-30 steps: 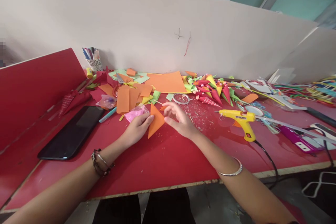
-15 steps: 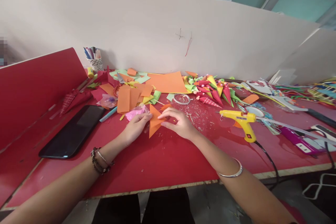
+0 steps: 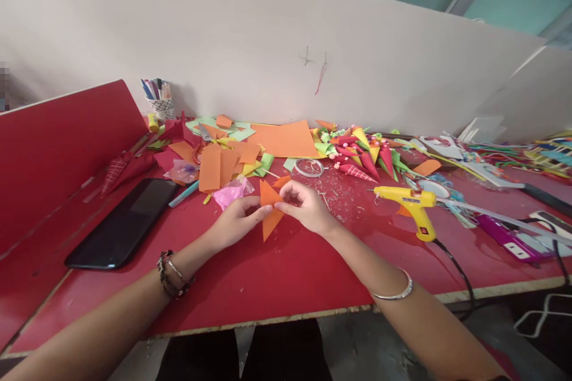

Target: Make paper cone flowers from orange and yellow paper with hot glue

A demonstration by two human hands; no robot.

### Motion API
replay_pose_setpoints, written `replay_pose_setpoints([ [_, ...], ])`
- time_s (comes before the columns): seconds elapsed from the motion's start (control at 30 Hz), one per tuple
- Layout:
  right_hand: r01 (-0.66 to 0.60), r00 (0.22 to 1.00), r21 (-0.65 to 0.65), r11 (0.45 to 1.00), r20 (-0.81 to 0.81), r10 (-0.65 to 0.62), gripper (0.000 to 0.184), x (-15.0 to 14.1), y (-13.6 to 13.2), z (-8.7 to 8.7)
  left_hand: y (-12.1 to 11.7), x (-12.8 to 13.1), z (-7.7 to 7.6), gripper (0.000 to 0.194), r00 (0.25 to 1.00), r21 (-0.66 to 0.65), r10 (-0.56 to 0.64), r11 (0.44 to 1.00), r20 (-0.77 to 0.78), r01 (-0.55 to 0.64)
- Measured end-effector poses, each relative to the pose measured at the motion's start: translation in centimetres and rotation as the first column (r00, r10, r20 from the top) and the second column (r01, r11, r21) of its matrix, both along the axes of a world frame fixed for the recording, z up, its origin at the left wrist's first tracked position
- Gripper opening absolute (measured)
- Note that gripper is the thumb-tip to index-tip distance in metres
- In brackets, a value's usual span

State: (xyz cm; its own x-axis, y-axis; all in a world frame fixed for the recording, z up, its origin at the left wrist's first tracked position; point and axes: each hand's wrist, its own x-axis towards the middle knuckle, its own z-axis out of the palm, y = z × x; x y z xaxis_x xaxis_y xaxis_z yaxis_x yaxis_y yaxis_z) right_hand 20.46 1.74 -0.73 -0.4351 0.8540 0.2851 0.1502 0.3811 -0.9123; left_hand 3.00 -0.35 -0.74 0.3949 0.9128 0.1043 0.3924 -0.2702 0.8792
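Note:
Between my two hands is a pointed piece of orange paper (image 3: 270, 226), held just above the red table. My left hand (image 3: 236, 221) pinches its left side, thumb on the near face. My right hand (image 3: 308, 208) grips the right side with thumb and bent fingers, the thumbs close together at the middle. Behind the paper another small orange piece (image 3: 281, 181) shows; whether it is part of the held sheet I cannot tell. A pink plastic packet (image 3: 231, 191) lies just beyond my left hand.
To the left lies a black phone (image 3: 123, 223). A yellow glue gun (image 3: 413, 205) with a cable rests on the right, near a purple device (image 3: 509, 239). Small paper cones (image 3: 364, 158), orange sheets (image 3: 288, 140), a tape ring (image 3: 309, 168) and a pen cup (image 3: 161, 108) line the back.
My left thumb has moved right, toward the paper's middle. My right fingers have curled in to grip it, and the paper has shifted slightly right and turned.

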Motion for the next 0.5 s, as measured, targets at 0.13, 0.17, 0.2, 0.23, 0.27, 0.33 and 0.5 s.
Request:
replay_pose_setpoints([
  [0.13,-0.021,0.999,-0.027,0.999,-0.032,0.021,0.018,-0.10,-0.12,-0.07,0.38,-0.08,-0.49,0.030,0.999,0.016,-0.037,0.999,0.008,0.037],
  [0.17,-0.018,0.999,-0.037,0.999,-0.034,0.017,0.018,-0.10,-0.11,-0.10,0.44,-0.12,-0.57,0.030,0.999,0.019,-0.039,0.999,0.012,0.039],
  [0.2,-0.018,0.999,-0.055,0.998,-0.028,0.017,0.017,-0.08,-0.09,-0.13,0.48,-0.17,-0.62,0.030,0.999,0.028,-0.033,0.999,0.014,0.032],
  [0.23,-0.023,1.000,-0.080,0.997,-0.013,0.022,0.016,-0.04,-0.06,-0.16,0.49,-0.22,-0.63,0.030,1.000,0.041,-0.026,0.999,0.011,0.026],
  [0.27,-0.029,1.000,-0.108,0.994,0.008,0.030,0.016,-0.01,-0.03,-0.19,0.48,-0.26,-0.60,0.030,1.000,0.055,-0.020,0.998,0.006,0.019],
  [0.33,-0.040,0.997,-0.144,0.989,0.055,0.048,0.021,0.06,0.02,-0.25,0.43,-0.27,-0.48,0.030,1.000,0.075,-0.013,0.997,-0.004,0.013],
  [0.5,-0.035,0.994,-0.097,0.995,0.099,0.045,0.025,0.11,0.03,-0.43,0.40,-0.10,-0.32,0.030,1.000,0.021,-0.027,0.999,0.010,0.027],
])
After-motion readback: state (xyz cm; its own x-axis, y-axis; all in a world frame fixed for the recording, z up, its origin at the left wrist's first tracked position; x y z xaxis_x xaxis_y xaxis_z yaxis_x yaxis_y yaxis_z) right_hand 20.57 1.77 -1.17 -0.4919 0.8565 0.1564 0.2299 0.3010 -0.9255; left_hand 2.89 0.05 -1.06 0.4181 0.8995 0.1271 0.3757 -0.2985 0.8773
